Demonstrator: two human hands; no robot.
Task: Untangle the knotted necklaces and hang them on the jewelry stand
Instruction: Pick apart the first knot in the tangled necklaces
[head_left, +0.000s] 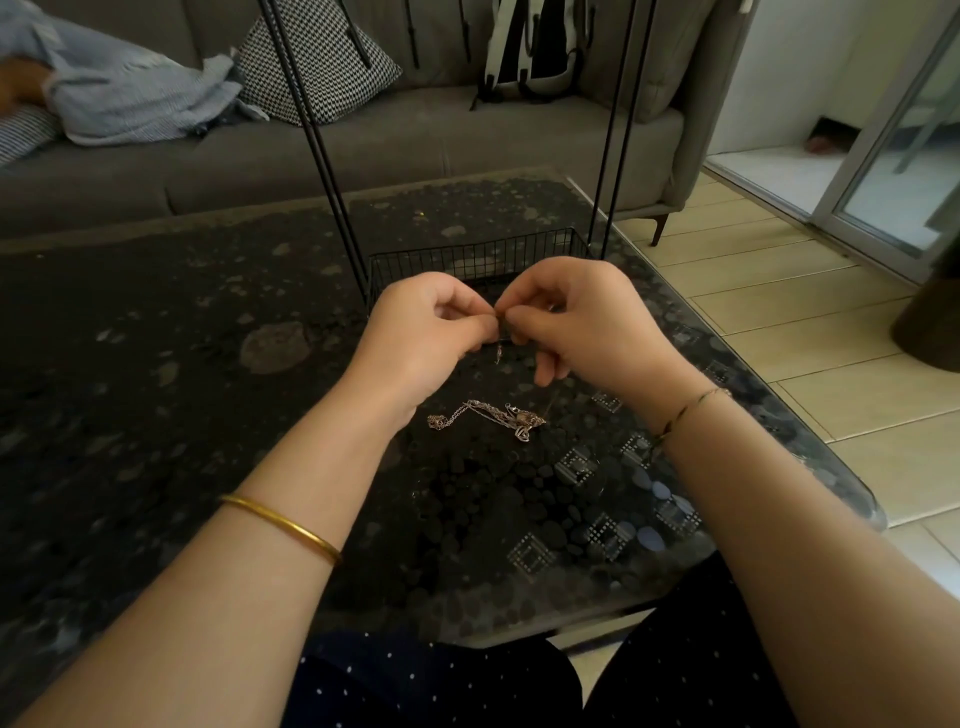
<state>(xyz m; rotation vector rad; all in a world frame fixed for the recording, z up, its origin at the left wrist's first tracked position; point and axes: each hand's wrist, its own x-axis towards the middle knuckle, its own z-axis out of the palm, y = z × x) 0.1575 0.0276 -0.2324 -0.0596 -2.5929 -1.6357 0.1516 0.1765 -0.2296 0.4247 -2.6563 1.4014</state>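
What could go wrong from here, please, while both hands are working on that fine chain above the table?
1. The left hand and right hand both pinch the thin chain; pulling apart might tighten a knot or snap it.
2. If dropped, it could land on the tangled necklaces below and snag again.

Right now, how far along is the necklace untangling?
Early, it seems. No necklace hangs on the visible part of the jewelry stand, whose top is out of frame. The left hand and right hand pinch one thin chain between them. A tangled pile of necklaces lies on the table, waiting.
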